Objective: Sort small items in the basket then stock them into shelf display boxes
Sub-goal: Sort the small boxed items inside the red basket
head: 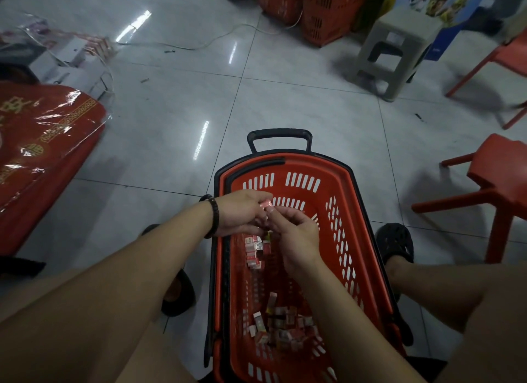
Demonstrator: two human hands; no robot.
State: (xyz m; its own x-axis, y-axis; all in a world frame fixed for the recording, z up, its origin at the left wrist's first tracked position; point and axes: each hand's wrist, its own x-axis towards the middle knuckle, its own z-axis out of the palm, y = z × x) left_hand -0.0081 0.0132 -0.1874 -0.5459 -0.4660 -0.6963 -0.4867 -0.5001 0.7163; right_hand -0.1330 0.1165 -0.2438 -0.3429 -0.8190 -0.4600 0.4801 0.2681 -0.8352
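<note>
Grey tiled floor; a red basket [313, 166] stands between the person's feet. Over its far end the left hand [239, 211] pinches a small box [266, 205] at its fingertips. The right hand [296, 237] is just beside it, fingers curled against the box; whether they grip it cannot be told. Loose boxes [282, 325] lie at the near end.

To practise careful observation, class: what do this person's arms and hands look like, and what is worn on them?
Both forearms are bare, with no sleeves in view and no gloves. The left hand has a dark beaded bracelet round its wrist. The right hand shows no band, watch or ring.
</note>
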